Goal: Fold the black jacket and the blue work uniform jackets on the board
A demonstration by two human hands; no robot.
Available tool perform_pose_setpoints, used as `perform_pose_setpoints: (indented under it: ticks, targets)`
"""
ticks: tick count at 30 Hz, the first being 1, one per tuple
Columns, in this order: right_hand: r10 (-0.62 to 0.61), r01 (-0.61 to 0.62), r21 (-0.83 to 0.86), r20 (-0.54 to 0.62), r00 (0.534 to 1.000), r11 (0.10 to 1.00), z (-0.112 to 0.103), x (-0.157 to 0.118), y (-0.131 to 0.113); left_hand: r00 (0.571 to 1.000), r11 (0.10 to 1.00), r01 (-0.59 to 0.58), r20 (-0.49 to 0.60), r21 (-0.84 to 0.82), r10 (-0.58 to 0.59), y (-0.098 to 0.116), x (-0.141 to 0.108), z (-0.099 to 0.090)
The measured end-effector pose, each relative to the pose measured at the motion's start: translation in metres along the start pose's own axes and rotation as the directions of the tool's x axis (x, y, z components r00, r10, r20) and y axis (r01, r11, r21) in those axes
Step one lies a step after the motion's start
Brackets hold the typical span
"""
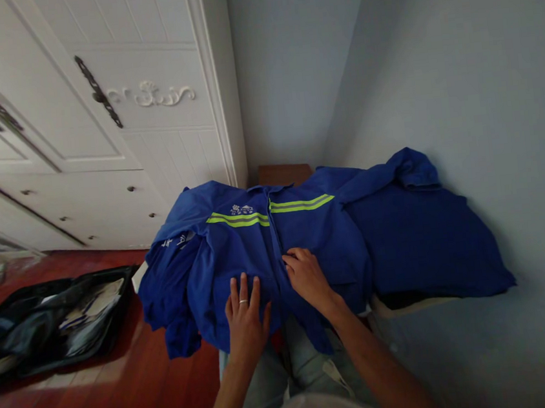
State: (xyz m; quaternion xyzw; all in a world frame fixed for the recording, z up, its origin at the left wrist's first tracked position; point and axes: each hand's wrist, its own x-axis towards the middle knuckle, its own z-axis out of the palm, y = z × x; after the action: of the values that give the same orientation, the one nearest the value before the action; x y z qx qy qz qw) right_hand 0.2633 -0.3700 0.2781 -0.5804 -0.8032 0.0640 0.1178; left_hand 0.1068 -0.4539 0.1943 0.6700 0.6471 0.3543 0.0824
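A blue work jacket (pixel 243 249) with yellow-green reflective strips and a white chest logo lies spread out, front side up. My left hand (pixel 247 314) rests on its lower left front, fingers spread, a ring on one finger. At the middle placket my right hand (pixel 308 278) has its fingers curled against the jacket's edge, seeming to pinch the fabric. More blue clothing (pixel 170 299) hangs bunched under the left sleeve. Another blue garment (pixel 427 239) lies flat on the right, with the jacket's right sleeve over its upper part.
A white wardrobe (pixel 161 66) with dark handles stands at the back left. Grey walls (pixel 459 80) rise behind and to the right. On the red wooden floor (pixel 166 397) at the left lies an open black suitcase (pixel 127 277) with items inside. A brown wooden piece (pixel 285 174) shows behind the collar.
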Motion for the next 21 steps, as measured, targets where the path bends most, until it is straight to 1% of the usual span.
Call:
perform_pose_setpoints:
  ticks: [1, 3, 5, 6, 7, 8, 9, 10, 11, 12, 13, 14, 15, 17, 19, 20, 21]
  targets:
    - [-0.039, 0.037, 0.055, 0.022, 0.999, 0.998, 0.001, -0.005, -0.005, 1.0, 1.0, 0.02, 0.012, -0.005, -0.02, 0.002, 0.001, 0.001]
    - [-0.17, 0.151, 0.204, 0.081, 0.982, 0.967, 0.001, -0.022, -0.011, 0.998, 0.994, 0.069, 0.018, -0.087, -0.068, 0.002, -0.003, 0.0]
    - [-0.313, 0.246, 0.368, 0.136, 0.94, 0.897, 0.0, -0.046, -0.011, 0.99, 0.961, 0.138, 0.009, -0.24, -0.14, -0.001, -0.013, -0.004]
    - [-0.348, 0.255, 0.437, 0.148, 0.926, 0.863, -0.001, -0.058, -0.008, 0.981, 0.929, 0.184, 0.007, -0.322, -0.192, -0.003, -0.02, -0.005]
    - [-0.338, 0.233, 0.485, 0.14, 0.931, 0.843, -0.002, -0.07, -0.002, 0.967, 0.886, 0.24, 0.014, -0.396, -0.256, -0.005, -0.029, -0.006]
    - [-0.277, 0.184, 0.514, 0.11, 0.955, 0.838, -0.003, -0.08, 0.005, 0.946, 0.836, 0.301, 0.032, -0.459, -0.324, -0.007, -0.038, -0.005]
    - [-0.178, 0.116, 0.529, 0.067, 0.982, 0.841, -0.003, -0.088, 0.013, 0.919, 0.779, 0.366, 0.064, -0.509, -0.39, -0.008, -0.047, -0.003]
    - [-0.063, 0.041, 0.535, 0.023, 0.998, 0.844, -0.003, -0.095, 0.022, 0.884, 0.713, 0.434, 0.107, -0.55, -0.455, -0.009, -0.057, 0.0]
    - [0.043, -0.031, 0.535, -0.01, 0.999, 0.844, -0.003, -0.1, 0.03, 0.842, 0.64, 0.502, 0.16, -0.582, -0.515, -0.009, -0.066, 0.005]
    - [0.124, -0.096, 0.529, -0.018, 0.992, 0.843, -0.001, -0.104, 0.037, 0.797, 0.562, 0.563, 0.216, -0.606, -0.564, -0.009, -0.075, 0.011]
    - [0.173, -0.15, 0.519, 0.004, 0.985, 0.841, 0.002, -0.107, 0.04, 0.75, 0.485, 0.616, 0.275, -0.621, -0.602, -0.008, -0.083, 0.018]
    - [0.193, -0.191, 0.503, 0.048, 0.98, 0.843, 0.006, -0.108, 0.04, 0.703, 0.411, 0.661, 0.325, -0.628, -0.633, -0.007, -0.089, 0.026]
    - [0.198, -0.22, 0.477, 0.098, 0.975, 0.851, 0.011, -0.11, 0.036, 0.657, 0.341, 0.698, 0.375, -0.629, -0.654, -0.006, -0.093, 0.033]
    - [0.18, -0.233, 0.406, 0.165, 0.97, 0.884, 0.022, -0.111, 0.017, 0.574, 0.206, 0.749, 0.462, -0.63, -0.675, -0.003, -0.098, 0.047]
    - [0.127, -0.186, 0.324, 0.197, 0.972, 0.928, 0.034, -0.113, -0.013, 0.486, 0.048, 0.766, 0.528, -0.642, -0.696, 0.003, -0.098, 0.059]
    - [0.087, -0.148, 0.283, 0.219, 0.972, 0.948, 0.039, -0.114, -0.028, 0.454, -0.017, 0.757, 0.544, -0.653, -0.706, 0.006, -0.097, 0.063]
    - [0.039, -0.105, 0.253, 0.251, 0.967, 0.962, 0.044, -0.115, -0.041, 0.431, -0.065, 0.743, 0.552, -0.666, -0.714, 0.009, -0.096, 0.067]
